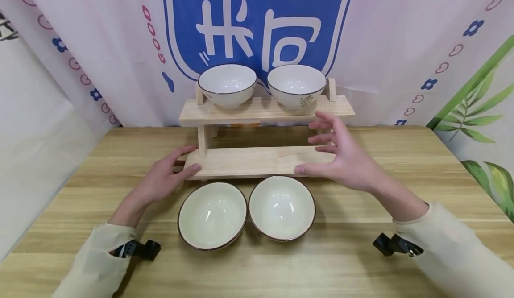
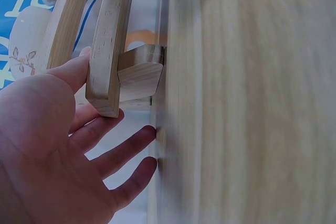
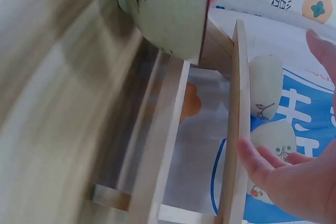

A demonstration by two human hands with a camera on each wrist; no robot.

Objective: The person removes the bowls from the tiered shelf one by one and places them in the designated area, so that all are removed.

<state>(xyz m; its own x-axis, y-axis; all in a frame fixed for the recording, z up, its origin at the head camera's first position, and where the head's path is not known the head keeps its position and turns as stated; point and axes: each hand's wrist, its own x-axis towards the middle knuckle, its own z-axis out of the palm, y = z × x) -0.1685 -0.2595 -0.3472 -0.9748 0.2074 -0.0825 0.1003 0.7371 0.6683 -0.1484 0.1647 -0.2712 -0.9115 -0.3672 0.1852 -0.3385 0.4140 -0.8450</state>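
A two-tier wooden rack stands on the table. My left hand pinches the left end of its lower board, thumb on top and fingertips underneath. Spread and holding nothing, my right hand is beside the rack's right end, fingers pointing toward the upper board. Whether its fingertips touch the wood I cannot tell. Two white bowls with brown rims, a left one and a right one, sit on the upper board. In front of the rack, a left bowl and a right bowl stand close together.
The wood-grain table carries everything. Behind the rack hangs a pale curtain with a blue printed shield. Dark wrist cameras, a left one and a right one, stick out near the sleeves.
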